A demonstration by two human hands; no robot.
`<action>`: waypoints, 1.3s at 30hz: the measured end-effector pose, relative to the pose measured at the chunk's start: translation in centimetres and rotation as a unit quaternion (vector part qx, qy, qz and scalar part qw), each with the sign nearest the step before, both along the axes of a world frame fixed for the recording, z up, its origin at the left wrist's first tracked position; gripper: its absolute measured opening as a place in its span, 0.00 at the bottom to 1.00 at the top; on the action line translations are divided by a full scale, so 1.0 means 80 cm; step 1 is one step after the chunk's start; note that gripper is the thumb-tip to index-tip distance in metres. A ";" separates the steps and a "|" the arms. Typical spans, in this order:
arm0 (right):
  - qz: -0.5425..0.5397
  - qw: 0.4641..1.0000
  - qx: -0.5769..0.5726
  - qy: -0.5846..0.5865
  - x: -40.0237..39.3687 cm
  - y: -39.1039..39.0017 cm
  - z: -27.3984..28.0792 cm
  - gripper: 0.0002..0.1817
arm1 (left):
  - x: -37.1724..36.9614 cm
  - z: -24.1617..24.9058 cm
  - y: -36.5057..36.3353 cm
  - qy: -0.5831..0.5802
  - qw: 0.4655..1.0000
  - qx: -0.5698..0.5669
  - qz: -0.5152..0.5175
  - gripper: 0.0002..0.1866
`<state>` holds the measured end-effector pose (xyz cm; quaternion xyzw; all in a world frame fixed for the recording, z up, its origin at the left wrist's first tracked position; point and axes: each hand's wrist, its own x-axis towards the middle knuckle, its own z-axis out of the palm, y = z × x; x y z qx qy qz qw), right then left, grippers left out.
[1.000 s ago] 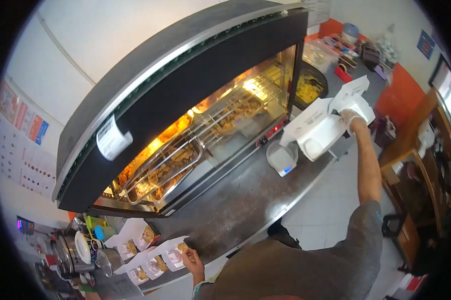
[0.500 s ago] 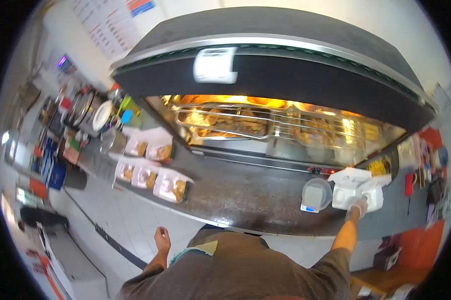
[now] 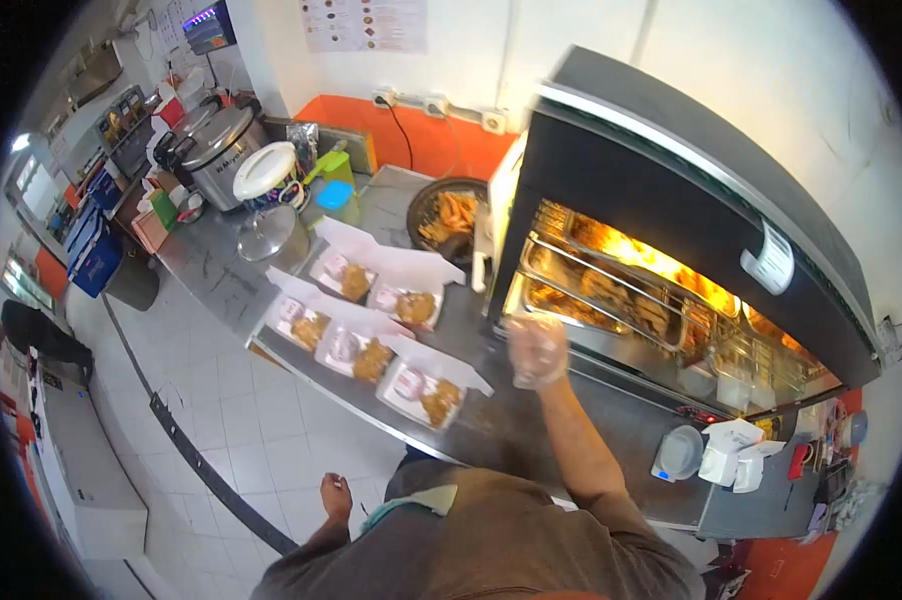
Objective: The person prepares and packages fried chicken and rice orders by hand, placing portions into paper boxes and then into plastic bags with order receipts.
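My right hand (image 3: pixel 537 350), in a clear plastic glove, is raised over the counter at the left front corner of a lit food warmer (image 3: pixel 631 200). Its fingers are blurred, so I cannot make out their shape or anything in them. Close by on the left stand several white food boxes with raised lids, among them a front box (image 3: pixel 407 408). They hold fried chicken (image 3: pixel 441 402) and round paper-wrapped portions (image 3: pixel 343 346). Low beside my body hangs my left hand (image 3: pixel 336 495), bare, its fingers curled with nothing seen in them.
Behind the boxes sits a dark pan of browned food (image 3: pixel 449 215). A metal pot (image 3: pixel 274 237) and a large cooker (image 3: pixel 216 150) stand further left. To the right are a clear round container (image 3: pixel 679 452) and an open white box (image 3: pixel 736 455). Another person (image 3: pixel 43 335) is at far left.
My right hand has left the open white box at the right and swung left to the warmer's corner. The view has turned left. My left hand still hangs low.
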<state>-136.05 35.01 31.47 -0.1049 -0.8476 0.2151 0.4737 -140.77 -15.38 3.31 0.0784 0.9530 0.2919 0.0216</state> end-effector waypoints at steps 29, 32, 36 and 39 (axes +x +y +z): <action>-0.053 0.970 -0.231 0.057 -0.150 -0.054 0.201 0.22 | -0.227 0.020 0.013 -0.095 0.957 0.130 -0.241 0.06; -0.117 0.929 -0.351 0.008 -0.022 -0.108 0.267 0.22 | -0.238 0.042 0.051 -0.083 0.942 0.145 -0.293 0.06; -0.120 0.879 -0.433 0.160 0.134 -0.157 0.288 0.28 | -0.233 -0.002 0.061 -0.062 0.925 0.142 -0.348 0.05; -0.202 0.875 -0.402 0.179 0.238 -0.201 0.289 0.31 | -0.206 -0.008 0.070 -0.107 0.926 0.107 -0.345 0.06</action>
